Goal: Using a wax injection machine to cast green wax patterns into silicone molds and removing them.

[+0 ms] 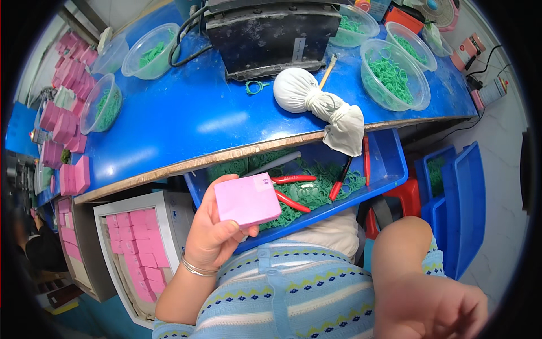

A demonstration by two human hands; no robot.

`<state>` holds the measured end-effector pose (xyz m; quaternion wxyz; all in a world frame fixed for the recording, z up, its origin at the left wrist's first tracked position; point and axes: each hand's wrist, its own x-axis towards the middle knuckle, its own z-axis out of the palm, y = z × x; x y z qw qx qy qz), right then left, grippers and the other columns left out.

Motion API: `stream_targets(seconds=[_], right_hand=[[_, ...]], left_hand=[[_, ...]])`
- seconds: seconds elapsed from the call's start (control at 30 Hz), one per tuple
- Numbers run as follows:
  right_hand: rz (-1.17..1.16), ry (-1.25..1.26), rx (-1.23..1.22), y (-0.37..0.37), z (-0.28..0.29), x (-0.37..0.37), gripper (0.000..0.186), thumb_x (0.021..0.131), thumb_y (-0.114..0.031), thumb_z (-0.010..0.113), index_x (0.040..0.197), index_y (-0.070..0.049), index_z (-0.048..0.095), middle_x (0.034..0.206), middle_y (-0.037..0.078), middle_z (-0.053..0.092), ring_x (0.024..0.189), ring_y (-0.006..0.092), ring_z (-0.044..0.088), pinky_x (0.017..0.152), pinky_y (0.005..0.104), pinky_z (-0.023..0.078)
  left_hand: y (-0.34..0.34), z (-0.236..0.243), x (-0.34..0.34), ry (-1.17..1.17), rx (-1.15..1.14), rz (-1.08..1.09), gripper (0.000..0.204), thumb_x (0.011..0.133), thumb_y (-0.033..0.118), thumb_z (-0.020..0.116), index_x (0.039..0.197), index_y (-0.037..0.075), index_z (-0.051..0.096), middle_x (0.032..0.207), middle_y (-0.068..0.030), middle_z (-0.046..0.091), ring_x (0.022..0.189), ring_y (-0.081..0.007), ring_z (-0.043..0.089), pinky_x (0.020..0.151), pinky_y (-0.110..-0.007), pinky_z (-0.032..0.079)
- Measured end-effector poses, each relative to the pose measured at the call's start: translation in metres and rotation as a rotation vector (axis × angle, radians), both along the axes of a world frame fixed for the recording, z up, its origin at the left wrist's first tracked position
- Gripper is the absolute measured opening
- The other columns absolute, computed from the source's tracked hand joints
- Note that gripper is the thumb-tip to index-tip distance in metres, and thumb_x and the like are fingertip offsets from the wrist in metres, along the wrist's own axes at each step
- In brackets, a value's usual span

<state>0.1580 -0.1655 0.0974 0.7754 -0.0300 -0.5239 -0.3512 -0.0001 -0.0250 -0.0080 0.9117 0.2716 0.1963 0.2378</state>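
My left hand (212, 229) is closed around a pink rubber mould block (247, 199) with a small pale label on its upper corner. It holds the block over a blue drawer-like tray (389, 169) filled with green wax pieces (316, 195). Red-handled pliers (294, 179) lie in that tray just behind the block, their heads partly hidden. A red-and-black pen-like tool (339, 183) rests there too. Down at the right, away from the table, my right hand (435, 308) hangs with fingers loosely apart and nothing visible in it.
On the blue table (214, 121) stand a black machine (271, 39), a tied white cloth pouch (316, 101) and clear bowls of green pieces (389, 79). Pink blocks are stacked at left (70, 124) and in a white-framed box (135, 243). Blue bins (463, 209) stand at right.
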Motion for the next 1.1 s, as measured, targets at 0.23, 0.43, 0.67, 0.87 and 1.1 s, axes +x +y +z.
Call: stream_targets(seconds=[0.23, 0.43, 0.67, 0.87, 1.1], right_hand=[[-0.088, -0.307, -1.147, 0.022, -0.099, 0.027, 0.039, 0.071, -0.043, 0.068, 0.085, -0.009, 0.055, 0.103, 0.01, 0.054, 0.093, 0.0232, 0.052, 0.078, 0.0355, 0.042], [1.016, 0.409, -1.747, 0.035, -0.126, 0.004, 0.052, 0.068, -0.022, 0.078, 0.099, -0.007, 0.038, 0.123, 0.017, 0.039, 0.116, 0.0206, 0.041, 0.096, 0.0358, 0.034], [1.121, 0.448, -1.702, 0.038, -0.128, 0.007, 0.027, 0.081, -0.024, 0.065, 0.082, -0.006, 0.045, 0.096, 0.01, 0.052, 0.097, 0.0163, 0.05, 0.085, 0.0315, 0.041], [0.902, 0.421, -1.631, 0.036, -0.129, 0.006, 0.055, 0.093, -0.039, 0.04, 0.124, 0.006, 0.041, 0.103, 0.01, 0.054, 0.09, 0.0138, 0.052, 0.08, 0.0273, 0.043], [0.534, 0.332, -1.48, 0.047, -0.126, 0.0, 0.026, 0.093, -0.022, 0.041, 0.082, 0.0, 0.05, 0.088, 0.013, 0.047, 0.074, 0.0234, 0.046, 0.068, 0.0326, 0.039]], left_hand=[[-0.011, 0.017, 0.012, 0.272, 0.479, 0.03, 0.079, 0.061, 0.001, 0.078, 0.126, 0.001, 0.032, 0.113, -0.0137, 0.051, 0.096, -0.0204, 0.058, 0.077, -0.031, 0.053], [-0.015, 0.03, 0.025, 0.513, 1.121, -0.104, 0.072, 0.056, 0.012, 0.083, 0.117, 0.0, 0.046, 0.106, -0.0101, 0.056, 0.089, -0.013, 0.057, 0.073, -0.029, 0.05], [-0.015, 0.021, 0.023, 0.321, 1.251, -0.198, 0.104, 0.055, 0.035, 0.085, 0.132, -0.001, 0.026, 0.08, -0.0046, 0.049, 0.069, -0.0115, 0.047, 0.062, -0.025, 0.044], [-0.017, 0.015, 0.018, 0.35, 0.973, 0.015, 0.089, 0.073, 0.048, 0.067, 0.132, -0.002, 0.022, 0.074, -0.0024, 0.044, 0.066, -0.0094, 0.042, 0.064, -0.023, 0.039], [-0.021, 0.027, 0.032, 0.309, 0.746, -0.109, 0.061, 0.083, 0.021, 0.051, 0.131, -0.002, 0.021, 0.081, -0.0046, 0.053, 0.069, -0.0076, 0.044, 0.065, -0.022, 0.037]])
